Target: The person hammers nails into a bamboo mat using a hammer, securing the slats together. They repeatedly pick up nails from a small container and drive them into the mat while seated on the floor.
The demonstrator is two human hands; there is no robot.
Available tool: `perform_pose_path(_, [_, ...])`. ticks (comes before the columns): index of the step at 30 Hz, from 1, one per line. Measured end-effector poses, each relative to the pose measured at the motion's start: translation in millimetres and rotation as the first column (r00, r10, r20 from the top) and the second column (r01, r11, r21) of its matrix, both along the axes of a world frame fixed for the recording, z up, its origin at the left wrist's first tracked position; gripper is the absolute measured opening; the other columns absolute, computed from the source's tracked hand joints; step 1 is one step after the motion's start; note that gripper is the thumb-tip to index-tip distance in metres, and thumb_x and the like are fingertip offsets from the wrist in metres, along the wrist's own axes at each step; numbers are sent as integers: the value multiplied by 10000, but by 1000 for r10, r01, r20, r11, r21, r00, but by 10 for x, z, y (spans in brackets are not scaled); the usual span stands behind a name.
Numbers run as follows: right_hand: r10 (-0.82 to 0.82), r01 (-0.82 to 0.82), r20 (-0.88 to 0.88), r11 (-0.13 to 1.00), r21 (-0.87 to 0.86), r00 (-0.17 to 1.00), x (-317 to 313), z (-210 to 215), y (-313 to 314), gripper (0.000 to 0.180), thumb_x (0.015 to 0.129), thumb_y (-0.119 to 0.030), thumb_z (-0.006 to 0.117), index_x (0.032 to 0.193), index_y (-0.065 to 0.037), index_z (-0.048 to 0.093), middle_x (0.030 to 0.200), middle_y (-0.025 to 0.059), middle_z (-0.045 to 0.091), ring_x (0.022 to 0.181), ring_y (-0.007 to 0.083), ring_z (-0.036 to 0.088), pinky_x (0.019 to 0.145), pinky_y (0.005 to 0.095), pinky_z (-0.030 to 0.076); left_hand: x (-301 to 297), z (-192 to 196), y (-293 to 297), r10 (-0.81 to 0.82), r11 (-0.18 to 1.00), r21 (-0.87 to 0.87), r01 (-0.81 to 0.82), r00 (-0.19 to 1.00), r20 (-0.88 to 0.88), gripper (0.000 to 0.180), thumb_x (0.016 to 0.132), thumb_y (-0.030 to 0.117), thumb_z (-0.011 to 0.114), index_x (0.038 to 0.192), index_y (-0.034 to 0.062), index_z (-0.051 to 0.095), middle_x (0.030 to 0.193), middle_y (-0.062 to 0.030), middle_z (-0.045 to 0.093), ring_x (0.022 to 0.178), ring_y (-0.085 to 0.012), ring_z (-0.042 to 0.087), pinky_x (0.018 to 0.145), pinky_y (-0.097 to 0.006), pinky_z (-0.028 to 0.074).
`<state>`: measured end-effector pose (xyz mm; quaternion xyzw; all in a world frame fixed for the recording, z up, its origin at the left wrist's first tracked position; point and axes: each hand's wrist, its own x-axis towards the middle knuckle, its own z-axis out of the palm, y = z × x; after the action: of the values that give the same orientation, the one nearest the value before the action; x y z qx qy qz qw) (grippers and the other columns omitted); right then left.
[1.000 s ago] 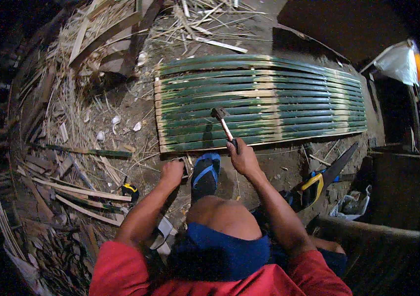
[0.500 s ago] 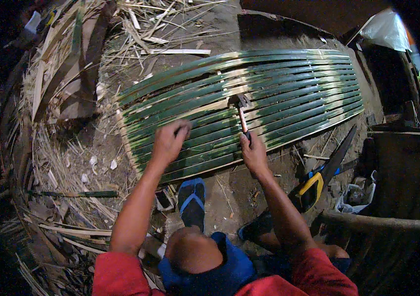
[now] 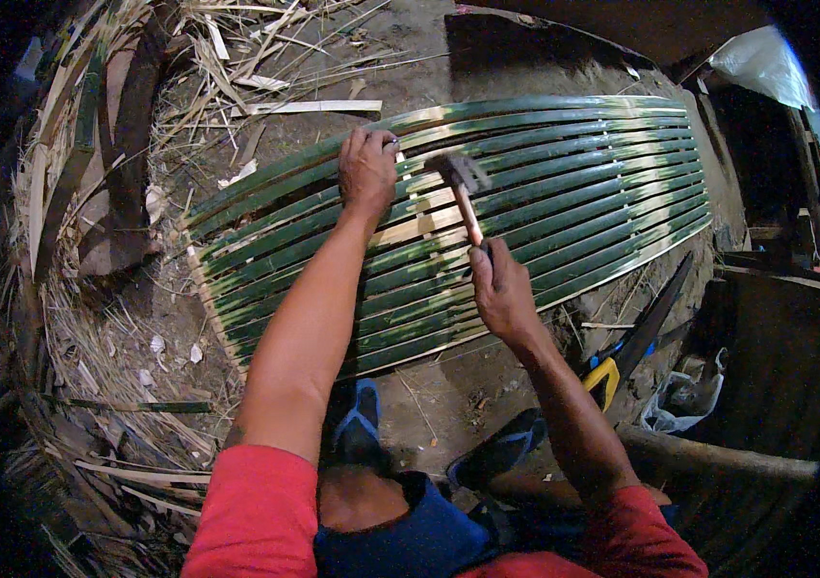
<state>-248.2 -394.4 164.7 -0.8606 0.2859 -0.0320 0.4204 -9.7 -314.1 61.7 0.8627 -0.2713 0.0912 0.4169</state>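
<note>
My right hand (image 3: 504, 289) grips a claw hammer (image 3: 466, 207) by the dark lower end of its wooden handle. The slightly blurred hammer head is over the far middle of a panel of green bamboo slats (image 3: 564, 207), which lies on the ground in front of me. At the panel's far edge, left of the hammer head, my left hand (image 3: 368, 171) is closed with curled fingers on or just above the far slats. What its fingertips hold, if anything, is too small to make out. Pale cross strips show between the slats.
A handsaw with a yellow handle (image 3: 602, 380) lies right of the panel, near a white plastic bag (image 3: 684, 395) and a wooden pole (image 3: 718, 453). Bamboo shavings (image 3: 227, 87) and split strips litter the left side, beside a large wooden block (image 3: 121, 212).
My left hand has moved forward from above the panel's near left part to its far edge. The hammer head has shifted slightly away from me and left, still in my right hand.
</note>
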Motion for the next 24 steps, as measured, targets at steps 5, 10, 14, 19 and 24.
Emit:
perform_pose_path(5, [80,-65,120,991,-119,990,372,360,-89,182,1027,-224,482,1047,-46,450,709,254,604,668,504,594,571,570,434,-29,-71,-1,13,999,44,-12,1000,-10,134,871,172,628,946,79,690,993,-134,615,998,-353,563,901,-456,461])
perform_pose_path(10, [86,-72,50,972,-222,995,685,199,-75,209,1033,-233,456,1043,-25,465,717,275,606,680,499,602,590,582,439,-42,-45,4,21,996,82,-21,1000,5,139,876,182,629,949,82,694,1000,-127,620,993,-346,566,901,-452,465])
perform_pose_path(14, [121,-146,-118,962,-231,986,722,-30,-117,225,1029,-238,460,1009,-14,447,731,298,607,693,529,585,600,616,419,-27,-115,8,17,998,52,-19,999,45,159,860,174,654,987,88,696,992,-136,619,991,-356,564,898,-452,465])
perform_pose_path(19, [137,-177,-172,953,-248,976,759,-145,-125,267,1040,-268,444,1035,-4,473,749,297,623,705,523,602,611,608,435,-31,-107,14,37,994,100,-40,999,27,209,848,153,671,1044,82,682,992,-149,613,996,-378,559,896,-453,464])
perform_pose_path(24, [-58,45,-81,987,-156,995,530,-284,-145,316,1045,-313,438,1068,-4,501,779,317,619,766,542,596,634,596,431,-76,33,397,116,948,267,-173,969,217,296,853,215,700,1147,189,675,1138,-85,595,1094,-313,537,955,-496,415])
